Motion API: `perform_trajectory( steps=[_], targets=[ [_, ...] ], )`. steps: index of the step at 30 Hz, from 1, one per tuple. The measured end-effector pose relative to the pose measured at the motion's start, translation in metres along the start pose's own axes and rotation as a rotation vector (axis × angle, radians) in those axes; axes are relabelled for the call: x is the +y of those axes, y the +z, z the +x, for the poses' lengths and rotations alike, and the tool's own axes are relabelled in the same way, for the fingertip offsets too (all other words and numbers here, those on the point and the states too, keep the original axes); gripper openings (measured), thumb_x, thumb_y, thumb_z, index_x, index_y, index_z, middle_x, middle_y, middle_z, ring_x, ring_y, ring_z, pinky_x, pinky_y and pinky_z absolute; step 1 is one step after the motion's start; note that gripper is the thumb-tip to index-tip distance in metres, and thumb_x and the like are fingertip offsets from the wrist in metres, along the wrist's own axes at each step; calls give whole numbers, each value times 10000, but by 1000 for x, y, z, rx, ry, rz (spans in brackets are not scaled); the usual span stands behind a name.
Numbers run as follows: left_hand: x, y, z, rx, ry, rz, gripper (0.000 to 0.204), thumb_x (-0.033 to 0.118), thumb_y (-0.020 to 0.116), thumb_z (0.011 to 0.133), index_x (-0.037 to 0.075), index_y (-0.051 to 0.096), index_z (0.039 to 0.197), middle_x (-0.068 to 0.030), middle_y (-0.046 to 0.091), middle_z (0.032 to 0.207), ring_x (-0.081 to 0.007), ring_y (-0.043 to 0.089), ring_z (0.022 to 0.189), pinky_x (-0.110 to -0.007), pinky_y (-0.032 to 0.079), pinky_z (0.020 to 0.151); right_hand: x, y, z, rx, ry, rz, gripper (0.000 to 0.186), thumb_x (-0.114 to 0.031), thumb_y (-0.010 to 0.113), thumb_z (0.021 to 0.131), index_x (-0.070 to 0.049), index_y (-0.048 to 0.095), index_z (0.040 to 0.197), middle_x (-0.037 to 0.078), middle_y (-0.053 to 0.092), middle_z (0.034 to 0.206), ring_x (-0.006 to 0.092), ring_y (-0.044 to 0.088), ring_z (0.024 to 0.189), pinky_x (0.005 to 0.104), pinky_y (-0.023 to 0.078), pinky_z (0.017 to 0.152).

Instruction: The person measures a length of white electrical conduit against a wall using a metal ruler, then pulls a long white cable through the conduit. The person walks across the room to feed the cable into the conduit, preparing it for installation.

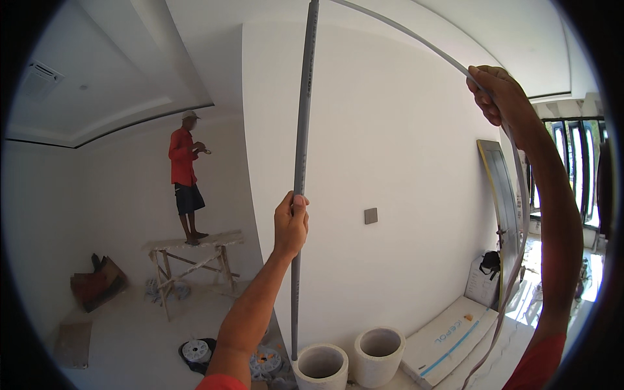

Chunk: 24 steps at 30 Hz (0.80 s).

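Note:
My left hand (290, 224) is closed around a long grey pipe (303, 123) that stands almost upright in front of the white wall. The pipe's top reaches the upper edge of the view, and its lower end comes down beside a pale round pot (325, 383). Raised at the upper right, my right hand (497, 94) grips a thin grey cable (421, 38). From that hand the cable arches left toward the top of the pipe. Its other length hangs along my right forearm down to the floor. Whether cable and pipe join is out of view.
A person in a red shirt (182, 156) stands on a wooden trestle (195, 242) at the left. Reels (196, 351) lie on the floor. Another pot (380, 369), a long white package (448, 344) and a leaning dark panel (499, 182) line the wall, which bears a grey plate (370, 216).

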<state>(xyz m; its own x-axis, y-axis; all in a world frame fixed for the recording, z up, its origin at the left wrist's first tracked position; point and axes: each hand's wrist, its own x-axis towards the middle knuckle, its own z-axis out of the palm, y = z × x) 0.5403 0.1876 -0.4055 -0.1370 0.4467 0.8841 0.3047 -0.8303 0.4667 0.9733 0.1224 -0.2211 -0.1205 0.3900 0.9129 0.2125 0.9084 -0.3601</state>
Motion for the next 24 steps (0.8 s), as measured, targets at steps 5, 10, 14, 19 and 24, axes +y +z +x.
perform_trajectory(
  steps=[5, 10, 14, 19, 24],
  targets=[
    [-12, 12, -7, -42, 59, -23, 516, 531, 391, 1116, 76, 506, 902, 42, 406, 550, -41, 339, 355, -234, 284, 308, 2, -1, 5, -38, 20, 69, 413, -407, 539, 1065, -183, 446, 730, -118, 301, 545, 5, 221, 428, 212, 205, 367],
    [-10, 18, -3, -17, 37, -95, 475, 512, 414, 1116, 114, 475, 864, 78, 349, 545, -18, 282, 409, -221, 247, 368, 2, -6, 11, 22, 26, 63, 416, -405, 534, 1061, -182, 432, 725, -124, 271, 544, 0, 212, 421, 208, 203, 353],
    [-9, 15, -1, -11, 47, -113, 491, 536, 415, 1107, 116, 471, 859, 75, 356, 536, -21, 278, 389, -222, 246, 350, 0, -10, 10, 26, 11, 46, 412, -404, 538, 1056, -178, 432, 728, -124, 266, 545, 0, 203, 416, 206, 204, 352],
    [-7, 13, 2, -13, 83, -111, 502, 541, 418, 1105, 117, 465, 841, 75, 350, 538, -20, 281, 394, -220, 242, 354, -2, -12, 9, 38, 6, 67, 409, -408, 544, 1055, -174, 434, 738, -123, 264, 547, -1, 193, 417, 198, 204, 351],
    [-12, 11, 0, -12, 68, -94, 494, 520, 428, 1110, 117, 458, 826, 77, 346, 559, -16, 288, 413, -217, 241, 366, -3, -21, 9, 50, -15, 72, 405, -409, 555, 1047, -171, 437, 741, -121, 281, 552, -1, 202, 429, 205, 199, 368]
  ],
)
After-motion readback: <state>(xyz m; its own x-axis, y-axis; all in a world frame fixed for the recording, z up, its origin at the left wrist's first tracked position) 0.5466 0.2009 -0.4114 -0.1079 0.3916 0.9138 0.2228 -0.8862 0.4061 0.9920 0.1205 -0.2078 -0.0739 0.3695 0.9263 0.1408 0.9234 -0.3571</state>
